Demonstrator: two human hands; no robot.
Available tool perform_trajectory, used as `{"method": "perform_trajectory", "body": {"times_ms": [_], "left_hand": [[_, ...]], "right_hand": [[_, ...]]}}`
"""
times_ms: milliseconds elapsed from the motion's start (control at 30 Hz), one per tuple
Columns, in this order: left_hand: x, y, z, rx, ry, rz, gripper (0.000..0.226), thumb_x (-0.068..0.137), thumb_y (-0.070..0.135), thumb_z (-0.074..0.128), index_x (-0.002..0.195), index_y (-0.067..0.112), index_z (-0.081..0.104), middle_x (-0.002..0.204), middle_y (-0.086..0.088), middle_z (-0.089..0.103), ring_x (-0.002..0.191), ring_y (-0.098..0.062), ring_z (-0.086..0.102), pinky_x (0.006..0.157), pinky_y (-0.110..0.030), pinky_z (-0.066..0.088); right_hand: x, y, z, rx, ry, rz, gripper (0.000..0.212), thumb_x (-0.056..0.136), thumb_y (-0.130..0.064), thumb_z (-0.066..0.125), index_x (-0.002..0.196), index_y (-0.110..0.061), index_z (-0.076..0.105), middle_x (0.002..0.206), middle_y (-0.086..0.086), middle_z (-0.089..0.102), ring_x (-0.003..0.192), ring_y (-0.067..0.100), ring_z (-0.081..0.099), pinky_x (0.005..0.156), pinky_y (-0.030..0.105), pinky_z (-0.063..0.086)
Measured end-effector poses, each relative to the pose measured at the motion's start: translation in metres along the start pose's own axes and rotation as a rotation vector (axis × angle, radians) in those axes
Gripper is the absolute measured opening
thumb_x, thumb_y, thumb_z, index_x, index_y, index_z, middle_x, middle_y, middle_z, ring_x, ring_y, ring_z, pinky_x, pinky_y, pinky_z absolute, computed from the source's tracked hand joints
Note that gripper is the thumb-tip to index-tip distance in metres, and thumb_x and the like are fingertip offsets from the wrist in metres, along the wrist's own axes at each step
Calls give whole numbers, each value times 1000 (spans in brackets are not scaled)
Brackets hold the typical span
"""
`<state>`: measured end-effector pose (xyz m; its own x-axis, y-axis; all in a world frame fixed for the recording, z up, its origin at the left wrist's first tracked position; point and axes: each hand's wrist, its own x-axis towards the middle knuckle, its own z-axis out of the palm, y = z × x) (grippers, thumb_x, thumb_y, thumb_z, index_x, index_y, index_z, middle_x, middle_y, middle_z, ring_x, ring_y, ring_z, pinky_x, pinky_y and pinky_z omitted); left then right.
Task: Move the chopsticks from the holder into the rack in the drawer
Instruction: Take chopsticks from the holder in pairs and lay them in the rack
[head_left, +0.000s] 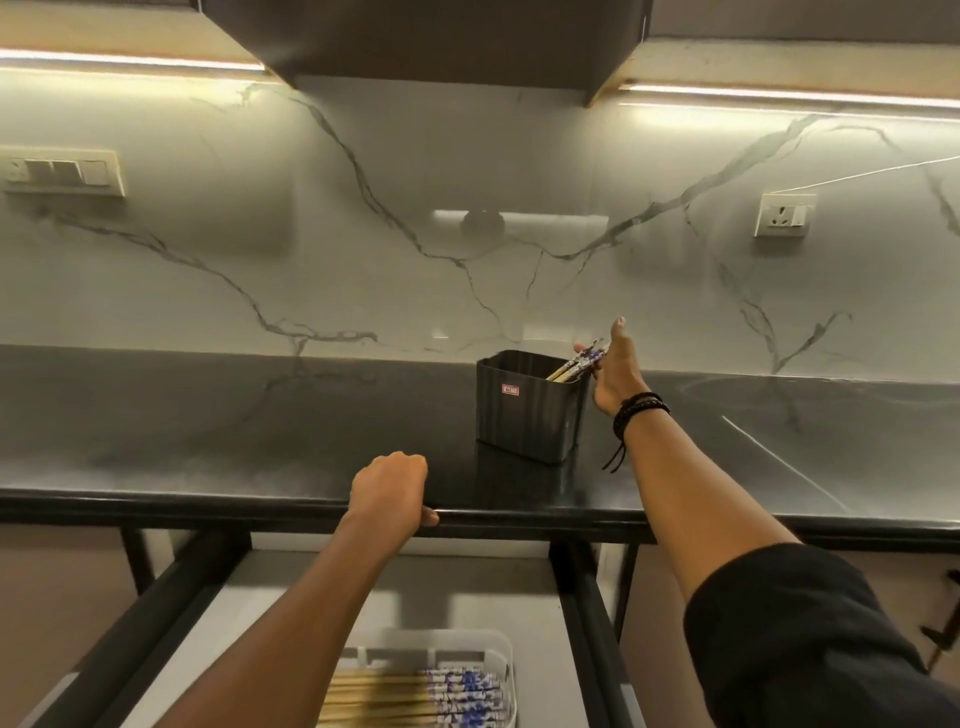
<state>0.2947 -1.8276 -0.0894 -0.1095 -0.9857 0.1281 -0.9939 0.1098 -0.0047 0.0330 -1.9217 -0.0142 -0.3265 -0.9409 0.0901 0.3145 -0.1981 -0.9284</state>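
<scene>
Our right hand (618, 376) pinches blue-patterned wooden chopsticks (581, 362) by their tops, lower ends inside the dark plastic holder (527, 415). Left hand (389, 491) grips the glossy black countertop edge (519, 515).

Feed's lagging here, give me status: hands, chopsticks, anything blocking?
Right hand pinches chopsticks in the holder. Left hand grips the counter edge. Rack in open drawer already holds several. Path looks unobstructed.

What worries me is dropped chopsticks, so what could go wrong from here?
The right hand pinches the chopsticks at their tops, so one might slip before reaching the rack. They lean on the black holder; lifting askew could tip it, since the left hand grips the countertop edge.
</scene>
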Motion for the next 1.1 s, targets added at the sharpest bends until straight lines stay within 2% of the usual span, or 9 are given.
{"method": "perform_trajectory", "body": {"times_ms": [133,200,267,367,433,500,900,1000,1100], "left_hand": [[2,0,0,-17,-8,10,36,81,41,73,96,12,58,85,-2,57,78,-17,53,70,-30,45],[2,1,2,-23,-1,13,37,82,42,73,99,11,60,88,-3,59,82,-18,57,75,-31,50],[0,1,3,-39,7,10,38,82,41,73,101,11,61,88,-2,60,87,-19,62,82,-33,53],[-3,2,6,-63,31,9,36,84,41,71,101,10,62,85,-1,57,84,-17,61,80,-30,52],[-7,1,7,-85,46,6,35,86,40,69,102,11,61,85,0,55,79,-15,56,74,-27,48],[-11,0,10,-121,53,4,33,87,39,67,103,11,61,85,-1,56,78,-14,55,75,-27,49],[-32,2,21,-232,139,5,26,95,38,56,101,12,60,88,-1,59,79,-12,56,77,-26,50],[-32,0,24,-243,137,5,24,95,36,56,100,12,59,86,0,57,77,-11,54,73,-24,48],[-28,0,26,-231,151,0,24,96,35,55,101,12,59,91,-1,60,83,-14,57,75,-27,49]], "right_hand": [[-3,-9,6,-207,-38,-86,61,101,-50,34,143,-6,35,136,15,57,131,26,43,117,45,16],[-10,-13,10,-382,-53,-174,46,101,-39,43,127,-2,51,120,12,62,112,22,50,108,41,31],[-18,-16,14,-575,-60,-276,23,96,-25,57,108,-6,58,97,7,61,94,21,54,93,37,46],[-30,-15,17,-780,-62,-343,28,88,-16,69,111,-4,58,101,13,64,92,26,64,88,40,56],[-39,-14,18,-753,-77,-340,27,88,-10,68,112,0,59,104,20,68,91,32,70,84,45,59],[-44,-17,18,-697,-77,-316,19,89,-7,66,106,2,61,100,23,70,86,34,73,81,47,60],[-78,-30,17,-676,-40,-409,18,89,-11,68,101,1,64,98,19,72,89,29,73,80,42,61],[-78,-37,15,-605,36,-458,17,88,-10,69,100,2,65,96,19,72,86,27,73,79,42,61],[-86,-46,11,-424,95,-449,15,87,-9,69,97,1,66,94,20,72,86,29,73,78,43,61]]}}
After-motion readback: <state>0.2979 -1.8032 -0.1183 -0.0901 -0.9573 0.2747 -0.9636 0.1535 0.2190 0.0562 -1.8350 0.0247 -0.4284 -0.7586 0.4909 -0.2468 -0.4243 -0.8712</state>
